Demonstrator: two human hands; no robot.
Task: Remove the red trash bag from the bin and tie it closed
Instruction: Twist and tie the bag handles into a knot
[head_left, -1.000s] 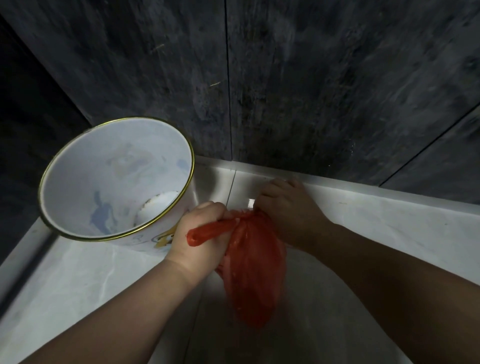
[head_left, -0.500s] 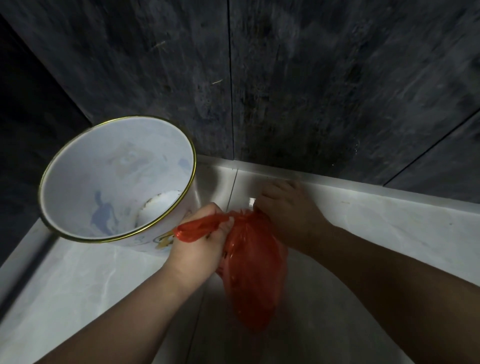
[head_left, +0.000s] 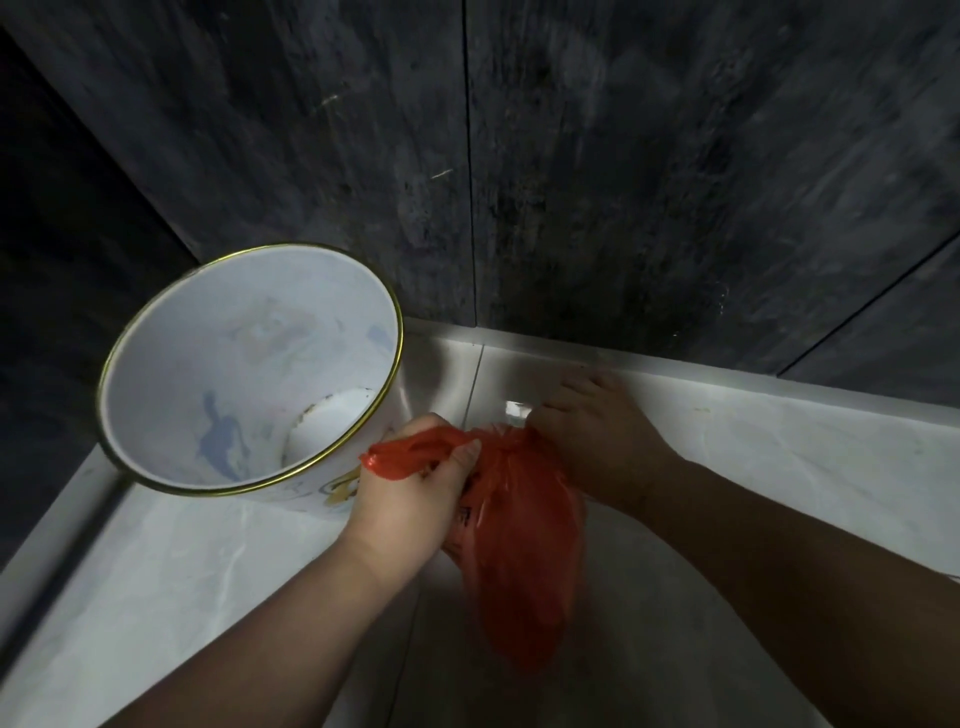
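The left hand (head_left: 410, 499) is closed around one twisted end of the red trash bag (head_left: 519, 561), and that end has been drawn further out to the left than it was a second ago, so that more red plastic now shows past the knuckles, toward the bin (head_left: 249, 364). The right hand (head_left: 597, 447) is held at the opposite side of the gathered neck; its fingers are curled away from the camera, so a grip on the plastic can only be presumed. The bag is already out of the bin and hangs between the two hands above the pale floor (head_left: 156, 597), just right of the bin, whose white interior is seen bare. The outward pull suggests that a knot is being tightened; whether it has been fully cinched cannot be told, as the neck is partly hidden.
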